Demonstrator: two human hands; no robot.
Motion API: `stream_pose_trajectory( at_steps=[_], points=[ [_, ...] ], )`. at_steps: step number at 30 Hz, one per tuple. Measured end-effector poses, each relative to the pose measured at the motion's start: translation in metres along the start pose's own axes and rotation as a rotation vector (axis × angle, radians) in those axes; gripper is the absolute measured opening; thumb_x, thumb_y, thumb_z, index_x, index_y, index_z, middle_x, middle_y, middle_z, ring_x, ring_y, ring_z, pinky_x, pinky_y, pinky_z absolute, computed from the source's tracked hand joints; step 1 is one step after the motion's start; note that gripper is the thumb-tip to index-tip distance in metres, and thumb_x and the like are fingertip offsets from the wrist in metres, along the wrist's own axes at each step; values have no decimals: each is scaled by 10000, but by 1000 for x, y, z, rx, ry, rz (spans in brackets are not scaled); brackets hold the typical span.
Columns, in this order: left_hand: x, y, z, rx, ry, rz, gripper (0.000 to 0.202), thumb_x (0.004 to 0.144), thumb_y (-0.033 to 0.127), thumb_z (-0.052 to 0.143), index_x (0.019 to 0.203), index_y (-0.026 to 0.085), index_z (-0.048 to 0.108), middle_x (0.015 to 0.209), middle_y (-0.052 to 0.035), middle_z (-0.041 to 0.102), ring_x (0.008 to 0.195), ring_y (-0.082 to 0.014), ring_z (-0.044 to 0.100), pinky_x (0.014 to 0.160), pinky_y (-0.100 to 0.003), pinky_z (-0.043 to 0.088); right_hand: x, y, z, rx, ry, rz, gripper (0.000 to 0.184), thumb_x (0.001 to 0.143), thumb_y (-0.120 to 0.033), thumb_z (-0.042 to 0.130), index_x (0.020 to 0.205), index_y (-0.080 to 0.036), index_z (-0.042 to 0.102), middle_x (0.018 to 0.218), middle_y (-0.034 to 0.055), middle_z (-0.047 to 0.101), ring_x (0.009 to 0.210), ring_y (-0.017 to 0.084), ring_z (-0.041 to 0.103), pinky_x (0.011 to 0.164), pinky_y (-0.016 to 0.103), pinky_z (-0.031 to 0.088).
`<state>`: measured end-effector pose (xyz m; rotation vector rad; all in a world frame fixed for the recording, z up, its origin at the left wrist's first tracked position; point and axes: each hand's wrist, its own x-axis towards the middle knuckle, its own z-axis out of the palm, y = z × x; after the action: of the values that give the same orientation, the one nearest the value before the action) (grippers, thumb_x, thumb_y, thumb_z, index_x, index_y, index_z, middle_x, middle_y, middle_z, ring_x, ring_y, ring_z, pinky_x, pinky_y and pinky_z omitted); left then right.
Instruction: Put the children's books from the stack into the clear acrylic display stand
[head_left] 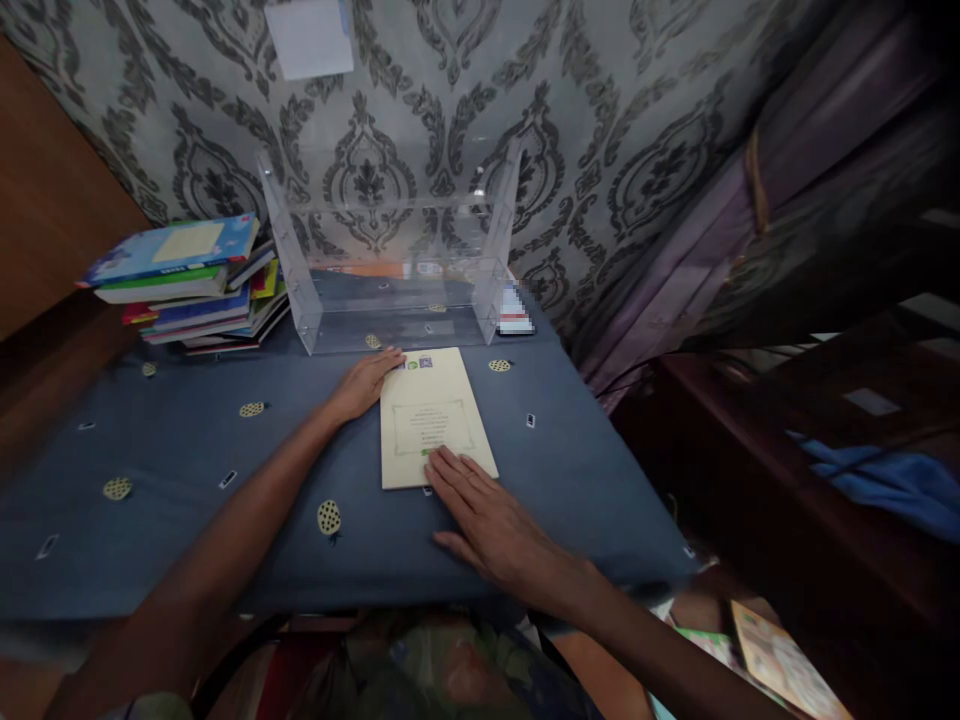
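Observation:
A cream-coloured booklet (409, 465) lies flat on the blue tablecloth, with a printed frame of small text and a QR code near its far edge. My left hand (365, 385) touches its far left corner, fingers stretched out. Across the near right part of the booklet rests my right hand (480, 515), flat, with the fingers extended and the thumb apart on the cloth. Just beyond the booklet stands a clear acrylic rack (304, 290) with transparent side panels and shelves.
A stack of books (187, 285) sits left of the rack against the patterned wall. Behind the rack's right foot lies a small printed item (515, 308), partly blurred. A purple curtain (675, 250) and dark furniture (727, 450) border the table (585, 490) on the right.

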<state>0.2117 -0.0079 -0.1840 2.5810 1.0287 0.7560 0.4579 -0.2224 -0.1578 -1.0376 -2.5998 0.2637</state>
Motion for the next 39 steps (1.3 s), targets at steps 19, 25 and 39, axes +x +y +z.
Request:
stream_pose_trajectory(
  at_steps=[19, 25, 39],
  points=[
    [3, 13, -3, 163, 8, -33, 418, 948, 193, 391, 1301, 199, 615, 1407, -92, 594, 1329, -232, 538, 1121, -491, 411, 47, 78, -11, 43, -5, 212, 635, 1029, -490, 329, 1549, -127, 314, 1603, 169, 296, 1505, 273, 228, 1213, 503, 293],
    [10, 25, -8, 256, 2, -3, 383, 931, 185, 422, 1245, 202, 640, 1349, -104, 640, 1268, -248, 589, 1113, -498, 406, 86, 105, -6, -13, 24, 300, 614, 1024, -454, 322, 1515, -89, 363, 1588, 193, 325, 1505, 279, 233, 1209, 514, 277],
    [49, 47, 20, 224, -39, 73, 418, 909, 145, 440, 1281, 205, 621, 1339, -98, 647, 1242, -241, 599, 1070, -460, 446, 94, 121, 10, 15, 163, 341, 607, 998, -404, 367, 1503, -69, 374, 1569, 204, 367, 1494, 288, 272, 1206, 508, 292]
  ],
)
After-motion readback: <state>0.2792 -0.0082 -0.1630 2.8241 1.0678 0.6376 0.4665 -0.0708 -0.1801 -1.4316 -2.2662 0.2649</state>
